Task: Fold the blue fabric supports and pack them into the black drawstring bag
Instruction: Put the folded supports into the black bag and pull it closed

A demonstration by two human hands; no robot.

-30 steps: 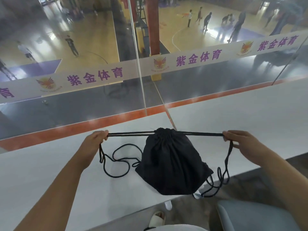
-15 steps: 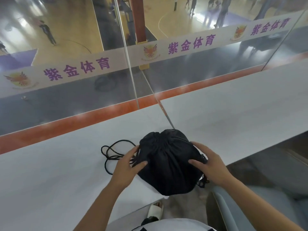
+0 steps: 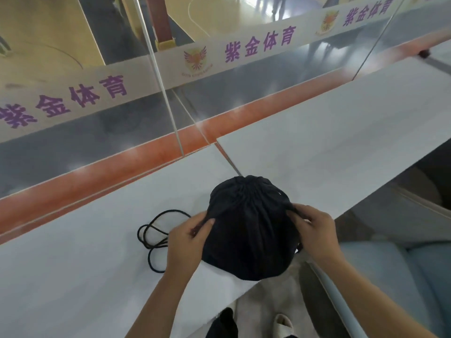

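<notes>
The black drawstring bag [image 3: 249, 228] lies bulging on the white counter [image 3: 85, 264], its mouth cinched shut at the far end. My left hand [image 3: 188, 237] pinches the bag's left side. On the right side, my right hand [image 3: 312, 230] grips the fabric. Loose black cord [image 3: 152, 236] lies in loops on the counter left of my left hand. No blue fabric supports show; whatever fills the bag is hidden.
A glass barrier with a white banner [image 3: 244, 47] of purple characters stands just beyond the counter, over a sports court below. A grey-blue seat [image 3: 390, 284] is at the lower right. The counter's front edge runs under the bag. A white shoe [image 3: 283, 324] shows below.
My hands let go of the taut cords and came in onto the bag's two sides. The cords now lie slack, and the view has tilted down and closer.
</notes>
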